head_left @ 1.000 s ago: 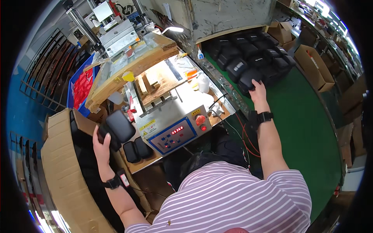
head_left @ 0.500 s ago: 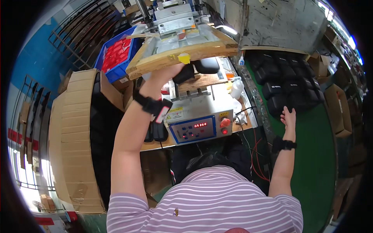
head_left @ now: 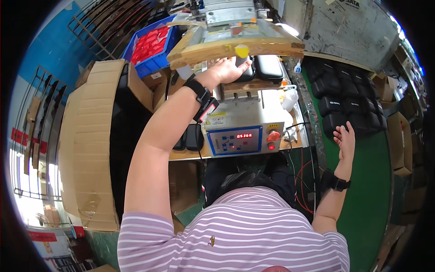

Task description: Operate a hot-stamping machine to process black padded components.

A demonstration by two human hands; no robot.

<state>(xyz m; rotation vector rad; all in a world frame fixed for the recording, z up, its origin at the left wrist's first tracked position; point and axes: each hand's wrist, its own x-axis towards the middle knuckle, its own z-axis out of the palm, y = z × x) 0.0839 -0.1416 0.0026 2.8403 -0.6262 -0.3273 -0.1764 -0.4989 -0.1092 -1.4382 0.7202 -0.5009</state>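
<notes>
My left hand (head_left: 228, 70) is palm down at the printing machine, fingers stretched forward and thumb apart. It rests at the left edge of a black zip case (head_left: 246, 75) and partly covers it. Beside that case, to the right, lies a second black case (head_left: 269, 68). Both sit on the machine's wooden bed (head_left: 253, 86), under the raised wood-framed screen (head_left: 235, 49). My right hand (head_left: 346, 139) is held over the green surface (head_left: 362, 190), fingers apart and nothing in them. It is just short of the rows of black cases (head_left: 351, 120).
A control box (head_left: 235, 139) with a lit display faces me below the bed. White bottles (head_left: 289, 99) stand to its right. On the left are a tall cardboard box (head_left: 93, 145) and a blue crate (head_left: 149, 68) of red pieces. More black cases (head_left: 194, 137) lie left of the control box.
The view has shifted, so the machine sits further right and higher. My left hand has come out from behind the screen frame and shows more fully. My right hand stays open near the rows of cases.
</notes>
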